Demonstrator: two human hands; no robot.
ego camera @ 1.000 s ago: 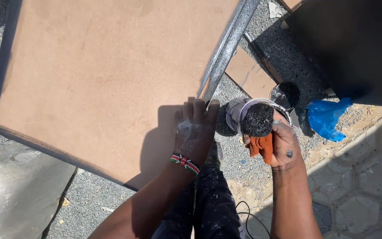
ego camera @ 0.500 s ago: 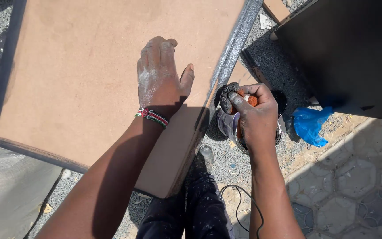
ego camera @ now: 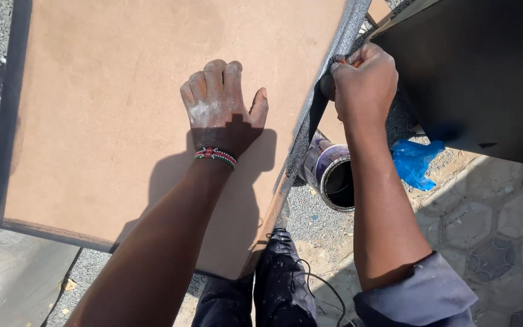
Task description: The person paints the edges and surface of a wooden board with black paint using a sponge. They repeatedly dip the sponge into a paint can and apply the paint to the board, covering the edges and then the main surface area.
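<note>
A large brown fibreboard panel (ego camera: pixel 110 115) lies flat in front of me. My left hand (ego camera: pixel 222 109) rests palm down on it, fingers curled, with a beaded bracelet on the wrist. My right hand (ego camera: pixel 363 82) is closed on a small orange sponge or rag, mostly hidden in the fist, and presses it against the panel's dark painted right edge (ego camera: pixel 334 79). An open tin of black paint (ego camera: pixel 333 172) stands on the ground just below that edge, beside my right forearm.
A black painted board (ego camera: pixel 479 72) fills the upper right. A crumpled blue plastic bag (ego camera: pixel 416 160) lies next to the tin. Gravel and hexagonal paving (ego camera: pixel 491 224) lie to the right. My dark trouser legs (ego camera: pixel 273 284) and a thin cable are below.
My right hand has lifted from the paint tin up to the panel's right edge. My left hand has slid forward onto the middle of the panel.
</note>
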